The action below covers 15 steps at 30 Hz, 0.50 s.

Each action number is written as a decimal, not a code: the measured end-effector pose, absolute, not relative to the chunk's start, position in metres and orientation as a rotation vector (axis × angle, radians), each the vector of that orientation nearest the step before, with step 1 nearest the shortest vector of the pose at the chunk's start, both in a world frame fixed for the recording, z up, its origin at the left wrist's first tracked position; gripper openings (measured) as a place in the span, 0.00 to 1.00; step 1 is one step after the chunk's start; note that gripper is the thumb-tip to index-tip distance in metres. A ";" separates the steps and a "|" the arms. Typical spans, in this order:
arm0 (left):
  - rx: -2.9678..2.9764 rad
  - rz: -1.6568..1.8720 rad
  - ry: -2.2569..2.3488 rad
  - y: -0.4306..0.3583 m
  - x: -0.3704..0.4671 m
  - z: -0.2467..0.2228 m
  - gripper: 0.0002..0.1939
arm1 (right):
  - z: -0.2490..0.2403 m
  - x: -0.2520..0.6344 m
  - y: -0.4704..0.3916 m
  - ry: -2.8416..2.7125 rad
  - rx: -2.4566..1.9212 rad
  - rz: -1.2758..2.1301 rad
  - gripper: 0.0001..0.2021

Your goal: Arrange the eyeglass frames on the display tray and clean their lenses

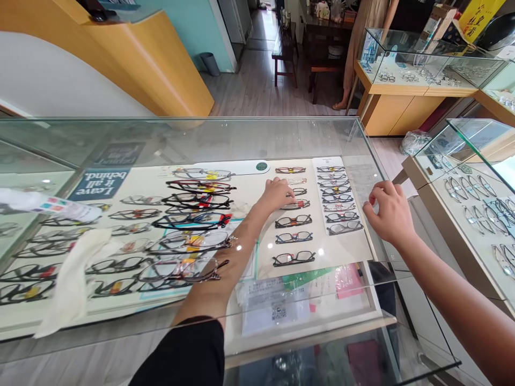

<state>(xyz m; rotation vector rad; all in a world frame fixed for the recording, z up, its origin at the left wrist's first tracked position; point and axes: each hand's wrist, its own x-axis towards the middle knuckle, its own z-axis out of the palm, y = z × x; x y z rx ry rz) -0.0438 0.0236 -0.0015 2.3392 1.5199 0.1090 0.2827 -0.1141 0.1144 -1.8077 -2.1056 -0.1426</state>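
Observation:
My left hand [277, 194] reaches into the glass display case, fingers bent and closed at a pair of eyeglasses [299, 191] in the middle column. The fingertips are partly hidden, so the exact grip is hard to see. Just below lies a red-and-dark pair [301, 204], close to the fingers. My right hand [389, 213] is at the case's right side, its fingers curled in with nothing visible in them. Between the hands, a white card [328, 162] bears a column of several eyeglasses. Left of my forearm, larger eyeglasses [197, 219] form an overlapping row.
A white bottle [48, 205] and a crumpled white tissue [74, 273] are at the left. Papers in plastic [273, 300] lie near the case's front. Another glass showcase [462, 198] stands to the right. A person's leg [349, 64] shows beyond the case, beside a dark table.

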 end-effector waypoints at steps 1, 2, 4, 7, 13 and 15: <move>2.342 0.078 1.496 0.022 -0.044 -0.001 0.10 | 0.114 0.283 -0.114 -2.105 -1.803 -0.143 0.06; 2.344 0.060 1.480 0.020 -0.044 -0.002 0.09 | 0.114 0.283 -0.113 -2.104 -1.797 -0.145 0.06; 2.349 0.053 1.472 0.019 -0.044 -0.004 0.08 | 0.113 0.283 -0.113 -2.102 -1.790 -0.150 0.07; 2.357 0.051 1.475 0.019 -0.043 -0.008 0.07 | 0.114 0.282 -0.112 -2.101 -1.796 -0.148 0.07; 2.375 0.048 1.471 0.018 -0.044 -0.010 0.08 | 0.115 0.282 -0.111 -2.101 -1.822 -0.130 0.07; 2.381 0.044 1.476 0.018 -0.044 -0.009 0.08 | 0.114 0.282 -0.111 -2.097 -1.810 -0.133 0.07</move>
